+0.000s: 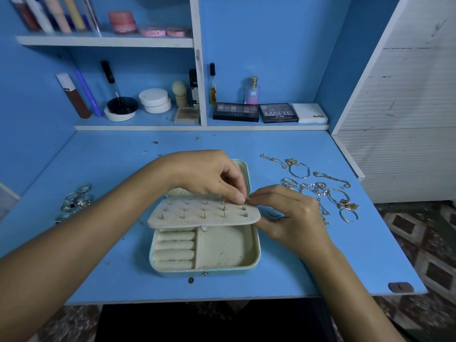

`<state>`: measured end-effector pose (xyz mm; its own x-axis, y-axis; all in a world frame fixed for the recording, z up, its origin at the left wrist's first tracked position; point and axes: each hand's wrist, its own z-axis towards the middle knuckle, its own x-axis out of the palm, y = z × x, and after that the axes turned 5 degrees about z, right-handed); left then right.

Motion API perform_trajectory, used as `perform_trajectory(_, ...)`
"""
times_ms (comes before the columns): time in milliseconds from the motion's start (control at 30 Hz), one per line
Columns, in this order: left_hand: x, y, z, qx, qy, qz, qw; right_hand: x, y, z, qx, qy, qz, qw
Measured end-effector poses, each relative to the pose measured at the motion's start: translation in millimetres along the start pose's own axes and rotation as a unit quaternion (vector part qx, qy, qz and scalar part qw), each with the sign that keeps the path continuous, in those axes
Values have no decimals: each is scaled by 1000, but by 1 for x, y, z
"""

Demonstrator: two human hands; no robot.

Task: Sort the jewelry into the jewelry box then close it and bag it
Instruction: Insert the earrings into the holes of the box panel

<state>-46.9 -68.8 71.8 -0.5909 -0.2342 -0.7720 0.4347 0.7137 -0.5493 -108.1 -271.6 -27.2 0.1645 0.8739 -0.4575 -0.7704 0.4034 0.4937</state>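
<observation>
The left hand (209, 174) covers most of the open jewelry box (204, 245) lid. Whatever the fingertips of both hands pinch at the earring panel (204, 212) is too small to make out. Rings (74, 202) at the left blur together. Tubes (49, 13) on the top shelf are cut off by the edge.

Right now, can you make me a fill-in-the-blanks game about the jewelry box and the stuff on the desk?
1. The jewelry box is ____, not closed.
2. The chains and bracelets lie on the box's ____ side.
3. The desk is painted ____.
4. The fingers of the left hand and right hand meet over the earring panel, at its ____ end.

Missing words: open; right; blue; right
</observation>
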Motion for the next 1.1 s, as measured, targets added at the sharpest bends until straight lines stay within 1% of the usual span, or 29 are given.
perform_trajectory(267, -6, 0, -3, -2, 10, -15, 1000, 0, 0, 0, 1, -3, 7, 1000)
perform_trajectory(467, -4, -5, 0, -9, 1, 16, 1000, 0, 1, -1, 1, -3, 6, 1000)
perform_trajectory(600, -3, -9, 1, -15, 12, 36, 999, 1, 1, 0, 3, -5, 6, 1000)
perform_trajectory(1100, -7, -18, 1, -30, 22, 46, 998, 0, 0, -1, 3, -4, 5, 1000)
